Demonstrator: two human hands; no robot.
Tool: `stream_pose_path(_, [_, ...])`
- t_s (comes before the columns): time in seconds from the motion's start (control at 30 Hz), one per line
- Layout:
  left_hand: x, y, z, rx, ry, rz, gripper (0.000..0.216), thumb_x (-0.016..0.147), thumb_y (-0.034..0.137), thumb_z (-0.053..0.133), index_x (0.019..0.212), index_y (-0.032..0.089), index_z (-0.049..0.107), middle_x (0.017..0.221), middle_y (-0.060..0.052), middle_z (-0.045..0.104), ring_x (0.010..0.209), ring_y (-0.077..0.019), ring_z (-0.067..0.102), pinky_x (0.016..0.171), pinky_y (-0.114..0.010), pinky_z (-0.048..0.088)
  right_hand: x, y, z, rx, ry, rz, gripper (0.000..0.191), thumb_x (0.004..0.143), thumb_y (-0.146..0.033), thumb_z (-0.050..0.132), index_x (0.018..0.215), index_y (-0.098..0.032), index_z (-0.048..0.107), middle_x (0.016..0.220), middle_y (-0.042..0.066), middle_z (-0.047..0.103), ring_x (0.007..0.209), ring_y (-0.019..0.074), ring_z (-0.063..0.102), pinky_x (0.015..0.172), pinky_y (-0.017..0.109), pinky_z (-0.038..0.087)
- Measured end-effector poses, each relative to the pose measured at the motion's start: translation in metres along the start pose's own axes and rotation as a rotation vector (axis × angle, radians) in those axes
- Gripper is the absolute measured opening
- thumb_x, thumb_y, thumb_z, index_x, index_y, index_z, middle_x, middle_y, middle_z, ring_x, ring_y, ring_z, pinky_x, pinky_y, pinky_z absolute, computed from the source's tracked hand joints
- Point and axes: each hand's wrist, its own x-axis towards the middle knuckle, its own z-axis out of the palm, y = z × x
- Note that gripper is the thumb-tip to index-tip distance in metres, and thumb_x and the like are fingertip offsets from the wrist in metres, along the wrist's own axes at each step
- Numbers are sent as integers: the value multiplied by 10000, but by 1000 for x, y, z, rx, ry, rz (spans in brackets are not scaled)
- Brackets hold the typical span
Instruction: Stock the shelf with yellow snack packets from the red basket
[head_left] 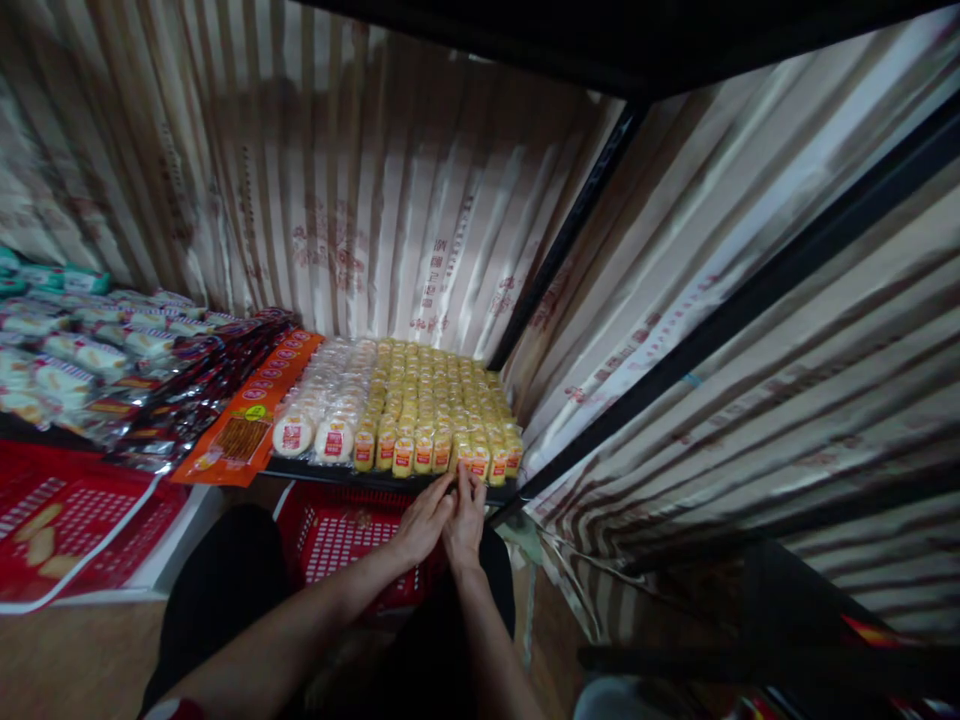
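Rows of small yellow wrapped cakes with orange-red labels (442, 405) stand packed together on a dark shelf (337, 474). My right hand (465, 520) is at the front row near the shelf's right end, its fingers stretched forward and the tips at the labelled packs. Close beside it is my left hand (425, 522), fingers extended toward the right hand and just below the shelf edge. I see nothing held in either hand. To the left of the yellow packs are clear-wrapped round white cakes with red labels (334, 438).
An orange snack packet (240, 435) lies left of the white cakes, beside dark packets (184, 385) and white packets (82, 350). Red baskets (330, 535) (112, 520) sit below the shelf. A black post (574, 225) and striped printed sheeting (330, 190) border the shelf.
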Motion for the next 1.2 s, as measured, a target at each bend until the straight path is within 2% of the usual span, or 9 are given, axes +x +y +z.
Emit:
stream_pose_path(0.23, [13, 4, 0, 36, -3, -33, 486, 879, 364, 298, 1294, 143, 419, 1386, -84, 379, 1289, -152, 319, 1103, -346, 214, 3, 4, 2, 43, 4, 29, 483, 805, -179, 363, 1281, -220, 440, 1092, 92, 413, 1000, 185, 496, 866, 362, 446])
stream_pose_path(0.37, [13, 4, 0, 63, -3, -4, 455, 870, 343, 321, 1277, 180, 442, 1379, -60, 394, 1285, -149, 326, 1105, -363, 213, 2, 6, 3, 63, -4, 6, 501, 803, -170, 368, 1299, -226, 416, 1107, 93, 413, 1005, 177, 500, 871, 350, 446])
stream_pose_path(0.5, [10, 8, 0, 56, 59, 32, 446, 858, 335, 355, 1272, 200, 449, 1373, -50, 404, 1274, -156, 345, 1101, -356, 231, 0, 8, 3, 38, 14, 6, 504, 805, -168, 369, 1302, -243, 410, 1116, 102, 428, 1045, 201, 488, 871, 381, 447])
stream_pose_path(0.77, [15, 12, -7, 204, 93, -14, 433, 869, 311, 307, 1232, 152, 483, 1339, -81, 446, 1260, -170, 368, 1094, -376, 245, -4, 8, 3, -40, 44, -8, 504, 825, -127, 296, 1320, -177, 379, 1239, 143, 420, 1174, 223, 405, 940, 427, 398])
stream_pose_path(0.93, [8, 18, -9, 273, 99, 47, 417, 866, 283, 311, 1206, 138, 503, 1304, -102, 479, 1241, -183, 389, 1077, -379, 284, -5, 7, 1, -72, 27, -20, 486, 815, -134, 325, 1292, -141, 413, 1223, 157, 432, 1160, 225, 413, 927, 415, 415])
stream_pose_path(1.07, [-6, 19, -15, 417, 204, 87, 382, 845, 200, 322, 1157, 166, 540, 1271, -89, 492, 1207, -193, 413, 1060, -383, 312, -10, 0, 4, -33, 9, -80, 491, 824, -126, 307, 1305, -170, 397, 1232, 138, 450, 1175, 207, 416, 953, 424, 400])
stream_pose_path(1.2, [-22, 6, -24, 546, 353, 100, 408, 796, 122, 362, 1166, 175, 526, 1287, -96, 432, 1207, -223, 380, 1026, -414, 348, -11, -13, 15, -10, -87, -162, 529, 820, -100, 283, 1343, -154, 338, 1315, 124, 431, 1250, 189, 352, 1001, 413, 365])
